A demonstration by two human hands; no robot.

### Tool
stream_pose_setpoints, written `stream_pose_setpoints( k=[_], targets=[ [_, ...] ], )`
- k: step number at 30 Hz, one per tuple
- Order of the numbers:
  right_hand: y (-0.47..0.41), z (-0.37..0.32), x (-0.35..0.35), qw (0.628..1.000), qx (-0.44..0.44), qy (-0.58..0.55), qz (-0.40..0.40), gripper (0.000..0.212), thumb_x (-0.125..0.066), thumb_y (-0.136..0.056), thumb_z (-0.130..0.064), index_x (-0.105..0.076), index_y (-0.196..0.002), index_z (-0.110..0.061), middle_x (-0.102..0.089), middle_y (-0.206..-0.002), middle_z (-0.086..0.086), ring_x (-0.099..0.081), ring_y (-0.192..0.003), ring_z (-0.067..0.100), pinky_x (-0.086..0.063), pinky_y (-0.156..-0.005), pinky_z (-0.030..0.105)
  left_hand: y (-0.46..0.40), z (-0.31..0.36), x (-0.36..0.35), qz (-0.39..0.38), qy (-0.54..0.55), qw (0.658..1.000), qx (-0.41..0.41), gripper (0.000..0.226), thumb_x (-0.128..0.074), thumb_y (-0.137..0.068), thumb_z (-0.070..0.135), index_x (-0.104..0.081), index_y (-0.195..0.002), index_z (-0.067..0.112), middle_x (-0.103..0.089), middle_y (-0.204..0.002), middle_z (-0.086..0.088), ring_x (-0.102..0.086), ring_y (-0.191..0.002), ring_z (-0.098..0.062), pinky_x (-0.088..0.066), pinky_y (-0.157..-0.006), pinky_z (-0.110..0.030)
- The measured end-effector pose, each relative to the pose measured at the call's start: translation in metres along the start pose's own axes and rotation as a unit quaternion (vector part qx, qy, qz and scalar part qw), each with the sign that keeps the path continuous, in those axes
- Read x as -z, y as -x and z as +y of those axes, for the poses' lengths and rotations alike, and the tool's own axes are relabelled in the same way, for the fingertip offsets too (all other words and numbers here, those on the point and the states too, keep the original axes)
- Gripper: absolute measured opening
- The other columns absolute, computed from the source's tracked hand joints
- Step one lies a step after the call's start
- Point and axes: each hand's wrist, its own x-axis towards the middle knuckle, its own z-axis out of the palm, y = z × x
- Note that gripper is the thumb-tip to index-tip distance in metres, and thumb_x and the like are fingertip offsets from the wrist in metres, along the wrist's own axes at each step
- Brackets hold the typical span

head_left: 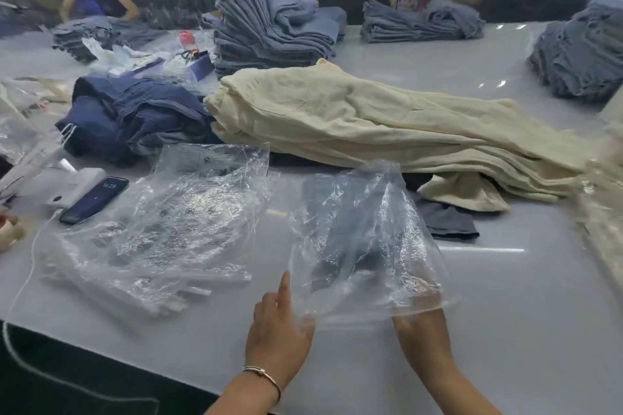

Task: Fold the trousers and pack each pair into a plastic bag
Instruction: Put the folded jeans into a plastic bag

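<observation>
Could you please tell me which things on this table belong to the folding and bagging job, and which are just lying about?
Job in hand:
- plastic bag held by the left hand and right hand
- dark trousers behind it
- cream trousers
- spare bags

Lying about:
- phone
- white cable
- scissors

Left hand (pixel 278 327) forward, index finger straight, other fingers curled in a pinching grip — right hand (pixel 421 330) alongside, fingers hidden
</observation>
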Motion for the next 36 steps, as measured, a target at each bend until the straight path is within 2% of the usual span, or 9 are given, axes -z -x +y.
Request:
stream_pose_setpoints(
  k=[3, 7, 10, 13, 15, 18, 21, 25, 36],
  targets=[
    [0.013, 0.011, 0.025, 0.998, 0.014, 0.056, 0.004, 0.057, -0.064, -0.079, 0.008, -0.05, -0.131, -0.011, -0.051, -0.134, 0.004, -0.045, -0.126, 0.023, -0.035, -0.104, 0.034, 0.0, 0.0, -0.001, -0.004, 0.083, 0.995, 0.052, 0.1, -0.071, -0.07, 0.062, -0.015, -0.146, 0.027, -0.045, -0.124, -0.003, -0.043, -0.119, -0.024, -0.041, -0.097, -0.032],
    [0.017, 0.005, 0.057, 0.965, -0.163, -0.191, 0.073, 0.023, -0.055, -0.086, 0.011, -0.06, -0.092, -0.011, -0.061, -0.092, 0.003, -0.057, -0.093, 0.024, -0.046, -0.081, 0.027, 0.004, -0.008, 0.003, -0.12, 0.346, 0.927, 0.076, 0.071, -0.09, -0.055, 0.037, -0.049, -0.113, 0.026, -0.061, -0.103, 0.0, -0.061, -0.089, -0.01, -0.045, -0.071, -0.02],
    [0.015, -0.003, 0.078, 0.835, -0.265, -0.475, 0.082, 0.036, -0.051, -0.061, 0.022, -0.054, -0.088, -0.001, -0.061, -0.088, 0.017, -0.061, -0.085, 0.031, -0.058, -0.077, 0.029, 0.003, -0.014, 0.003, -0.137, 0.48, 0.856, 0.134, 0.034, -0.08, -0.067, 0.028, -0.067, -0.096, 0.015, -0.072, -0.085, -0.001, -0.068, -0.072, -0.01, -0.046, -0.059, -0.019],
    [0.018, -0.013, 0.086, 0.777, -0.316, -0.534, 0.1, 0.046, -0.057, -0.046, 0.01, -0.053, -0.091, 0.0, -0.07, -0.073, 0.017, -0.071, -0.063, 0.023, -0.059, -0.058, 0.026, -0.001, -0.024, 0.001, -0.083, 0.477, 0.857, 0.175, 0.01, -0.068, -0.087, 0.013, -0.072, -0.079, 0.01, -0.072, -0.076, -0.005, -0.068, -0.074, -0.019, -0.049, -0.055, -0.019],
    [0.022, -0.014, 0.082, 0.781, -0.344, -0.498, 0.154, 0.017, -0.044, -0.074, 0.011, -0.05, -0.084, -0.002, -0.067, -0.069, 0.018, -0.068, -0.05, 0.02, -0.056, -0.048, 0.023, 0.0, -0.03, 0.004, -0.069, 0.466, 0.864, 0.177, 0.007, -0.068, -0.086, 0.006, -0.071, -0.081, 0.01, -0.071, -0.075, -0.007, -0.067, -0.07, -0.018, -0.05, -0.052, -0.019],
    [0.048, -0.02, 0.052, 0.825, -0.388, -0.368, 0.182, 0.015, -0.041, -0.09, -0.003, -0.053, -0.082, -0.001, -0.06, -0.076, 0.018, -0.064, -0.052, 0.025, -0.048, -0.037, 0.018, 0.007, -0.037, 0.011, -0.07, 0.457, 0.872, 0.161, 0.02, -0.07, -0.084, 0.008, -0.06, -0.097, 0.02, -0.071, -0.08, -0.008, -0.07, -0.062, -0.015, -0.049, -0.051, -0.018],
    [0.082, -0.034, -0.005, 0.867, -0.419, -0.266, 0.03, 0.018, -0.053, -0.092, -0.015, -0.061, -0.087, 0.001, -0.064, -0.062, 0.014, -0.059, -0.042, 0.02, -0.043, -0.036, 0.019, 0.012, -0.043, 0.013, -0.113, 0.433, 0.883, 0.143, 0.026, -0.072, -0.083, 0.011, -0.057, -0.101, 0.022, -0.073, -0.076, -0.004, -0.069, -0.061, -0.011, -0.049, -0.053, -0.017],
    [0.108, -0.056, -0.076, 0.843, -0.449, -0.239, -0.174, 0.033, -0.066, -0.089, -0.035, -0.067, -0.097, -0.003, -0.068, -0.063, 0.008, -0.055, -0.042, 0.015, -0.04, -0.04, 0.02, 0.011, -0.049, 0.015, -0.156, 0.404, 0.894, 0.116, 0.009, -0.069, -0.085, 0.008, -0.066, -0.092, 0.003, -0.071, -0.069, -0.002, -0.066, -0.055, -0.006, -0.051, -0.053, -0.015],
    [0.104, -0.071, -0.112, 0.871, -0.394, -0.294, 0.019, 0.013, -0.063, -0.088, -0.005, -0.058, -0.076, -0.002, -0.06, -0.048, 0.006, -0.051, -0.034, 0.012, -0.038, -0.035, 0.018, 0.001, -0.058, 0.014, -0.162, 0.394, 0.903, 0.061, 0.013, -0.069, -0.084, 0.005, -0.062, -0.074, 0.009, -0.068, -0.058, 0.001, -0.061, -0.048, -0.007, -0.047, -0.049, -0.016]
  ],
)
